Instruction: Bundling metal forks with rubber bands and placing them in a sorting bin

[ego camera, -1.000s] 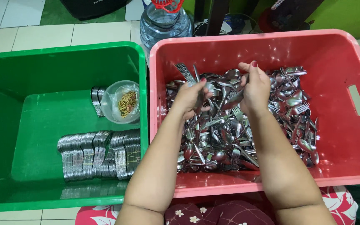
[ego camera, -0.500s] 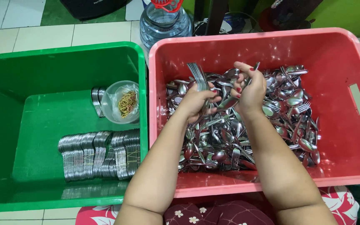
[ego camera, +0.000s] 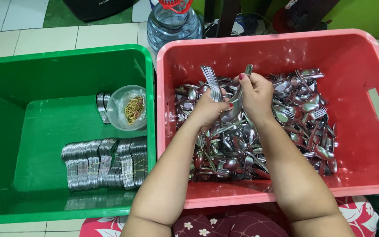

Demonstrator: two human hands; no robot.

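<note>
Left hand (ego camera: 208,109) closed around a small bunch of forks (ego camera: 211,83), tines up; right hand (ego camera: 256,94) gripping a spoon (ego camera: 237,103) by its handle, just beside. Both raised above a heap of loose cutlery (ego camera: 259,131) in the red crate (ego camera: 365,57). Best done by keeping handles aligned, grip firm. Open room along the crate's right wall. Green crate (ego camera: 23,70) left, with banded bundles (ego camera: 106,162) and a bowl of rubber bands (ego camera: 130,109).
</note>
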